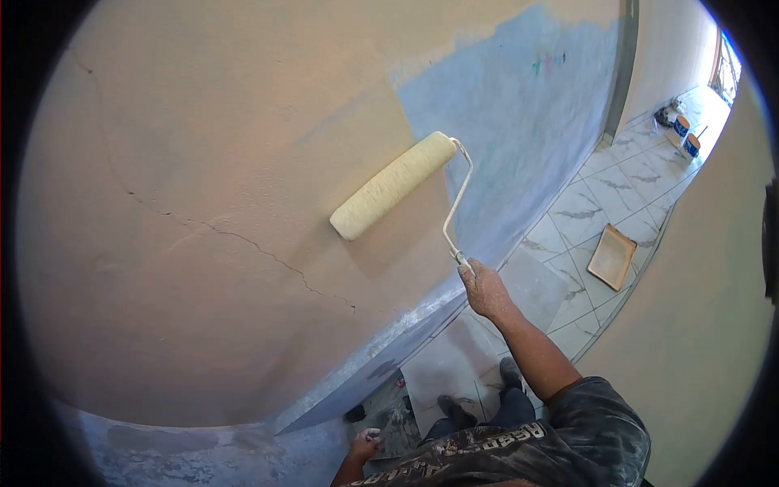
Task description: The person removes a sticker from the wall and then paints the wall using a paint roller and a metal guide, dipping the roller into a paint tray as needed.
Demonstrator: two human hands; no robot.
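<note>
My right hand (484,290) is wrapped round the handle of a paint roller (393,187). Its long cream-coloured sleeve lies slantwise against the wall (243,162), and a thin bent wire frame runs from the sleeve down to my fist. Around the sleeve the wall is beige; to its right a light blue patch (519,105) shows. Low by my body, my left hand (364,443) is closed, with a pale spot at the fingers; I cannot tell what it holds.
A crack (272,256) runs across the beige wall. On the marbled tile floor (576,207) lies a paint tray (613,257). Farther along stand paint cans (691,146) near a bright doorway. A blue ledge (381,337) runs along the wall's lower part. Another wall (690,325) rises at right.
</note>
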